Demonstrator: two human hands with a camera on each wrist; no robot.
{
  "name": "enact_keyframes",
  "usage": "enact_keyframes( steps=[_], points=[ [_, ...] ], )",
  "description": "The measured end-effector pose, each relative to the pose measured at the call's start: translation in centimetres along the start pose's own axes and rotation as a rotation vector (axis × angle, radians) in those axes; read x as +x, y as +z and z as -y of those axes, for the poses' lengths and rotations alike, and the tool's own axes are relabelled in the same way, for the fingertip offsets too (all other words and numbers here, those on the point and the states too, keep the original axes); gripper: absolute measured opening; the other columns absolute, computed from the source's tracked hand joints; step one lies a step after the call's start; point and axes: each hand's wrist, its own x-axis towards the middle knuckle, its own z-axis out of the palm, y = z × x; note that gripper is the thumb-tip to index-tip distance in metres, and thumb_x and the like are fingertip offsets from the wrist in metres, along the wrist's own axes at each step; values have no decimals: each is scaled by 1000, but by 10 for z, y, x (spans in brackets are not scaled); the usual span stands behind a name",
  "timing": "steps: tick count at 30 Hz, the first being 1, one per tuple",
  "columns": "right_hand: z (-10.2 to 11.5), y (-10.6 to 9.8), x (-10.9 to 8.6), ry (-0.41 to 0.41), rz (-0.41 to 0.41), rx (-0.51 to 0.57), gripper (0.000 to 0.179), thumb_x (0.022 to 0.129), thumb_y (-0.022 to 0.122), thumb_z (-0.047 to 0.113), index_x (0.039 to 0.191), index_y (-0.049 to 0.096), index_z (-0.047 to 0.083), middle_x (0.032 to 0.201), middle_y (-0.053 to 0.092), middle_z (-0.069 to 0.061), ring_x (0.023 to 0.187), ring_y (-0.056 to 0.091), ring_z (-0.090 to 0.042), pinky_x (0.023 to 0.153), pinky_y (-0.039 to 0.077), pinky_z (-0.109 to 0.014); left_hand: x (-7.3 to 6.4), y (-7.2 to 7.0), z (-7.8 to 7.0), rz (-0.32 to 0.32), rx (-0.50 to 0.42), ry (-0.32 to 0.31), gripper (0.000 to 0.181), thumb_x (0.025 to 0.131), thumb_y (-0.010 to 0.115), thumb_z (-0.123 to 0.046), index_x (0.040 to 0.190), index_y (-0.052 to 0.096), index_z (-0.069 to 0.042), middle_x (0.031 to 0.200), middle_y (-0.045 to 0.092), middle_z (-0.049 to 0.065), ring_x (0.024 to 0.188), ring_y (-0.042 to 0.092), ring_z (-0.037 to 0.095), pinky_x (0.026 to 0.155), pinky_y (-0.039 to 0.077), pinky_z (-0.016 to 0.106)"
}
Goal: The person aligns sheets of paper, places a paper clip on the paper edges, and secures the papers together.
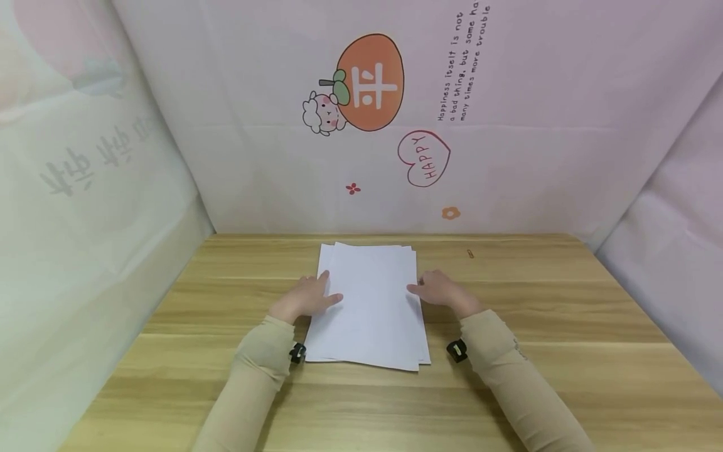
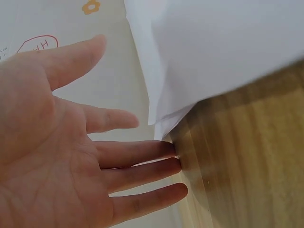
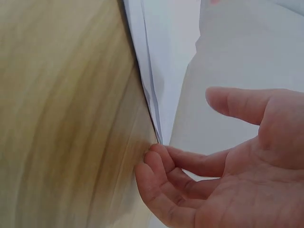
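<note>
A loosely squared stack of white paper sheets [image 1: 374,307] lies on the wooden table, its edges uneven at the corners. My left hand [image 1: 307,297] is at the stack's left edge with thumb and fingers spread; the left wrist view shows the fingers nearly straight, their tips by the table beside the sheets [image 2: 213,47]. At the right edge is my right hand [image 1: 442,292]. Its fingers [image 3: 178,185] bend loosely, fingertips at the paper's edge near the tabletop, while the thumb [image 3: 232,100] stands apart from them. Neither hand pinches the paper.
The wooden tabletop [image 1: 186,351] extends around the stack on all sides. Behind it rises a white cloth backdrop [image 1: 254,157] with printed cartoons and lettering. More cloth hangs at the left and right. Small black devices [image 1: 457,350] are worn at both wrists.
</note>
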Motion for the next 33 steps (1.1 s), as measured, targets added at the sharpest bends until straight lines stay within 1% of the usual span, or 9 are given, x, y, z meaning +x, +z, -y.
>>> enact_keyframes(
  steps=[3,8,17,22,25,27,29,31,33],
  points=[
    [1,1,1,21,5,10,35,98,46,31,76,51,4,65,40,-2,60,38,-15,55,33,-27,1,1,2,-15,-10,-4,79,96,48,-48,149,18,2,151,28,25,138,19,50,112,20,56],
    [5,1,-1,50,-5,10,36,98,46,31,73,48,5,66,38,-3,60,36,-15,55,31,-27,1,0,4,-22,-19,-4,81,95,48,-50,149,18,2,152,26,23,139,19,48,113,21,56],
    [9,-1,-5,108,8,69,40,97,44,33,94,55,-5,78,48,-10,69,43,-20,58,35,-28,-1,-1,3,-20,-5,11,77,98,46,-44,146,19,9,150,28,27,139,25,44,114,22,51],
    [11,-2,-5,108,5,91,49,97,45,34,110,54,-12,99,57,-21,84,50,-27,67,41,-33,-1,-1,4,-20,5,15,75,98,45,-44,145,22,10,149,30,27,138,29,43,113,24,49],
    [10,-2,-4,105,5,106,53,97,45,36,117,52,-13,110,58,-24,90,52,-28,74,44,-36,1,-1,6,-28,2,24,74,98,45,-42,144,24,11,148,31,28,137,31,42,113,26,48],
    [9,-2,-3,107,3,121,51,97,45,36,114,53,-12,106,59,-22,87,51,-26,72,44,-35,2,-1,7,-32,-11,31,72,98,45,-41,144,25,11,147,33,28,136,33,41,112,27,48],
    [9,-2,-3,114,1,141,45,97,45,35,102,56,-8,90,56,-16,77,48,-22,66,41,-32,3,-1,7,-41,-29,36,70,98,46,-40,143,27,11,145,37,28,134,37,41,111,30,48],
    [8,-2,-2,115,-2,153,39,97,45,35,87,53,-2,76,48,-8,67,41,-18,60,36,-29,3,-1,8,-51,-47,32,68,98,47,-38,143,29,10,143,40,27,133,39,40,110,32,48],
    [8,-2,-2,115,-6,163,37,97,46,35,75,47,5,68,39,-3,61,36,-15,56,32,-27,3,-2,7,-62,-62,24,65,98,47,-36,142,31,10,142,42,27,131,41,40,108,34,49]
  ],
)
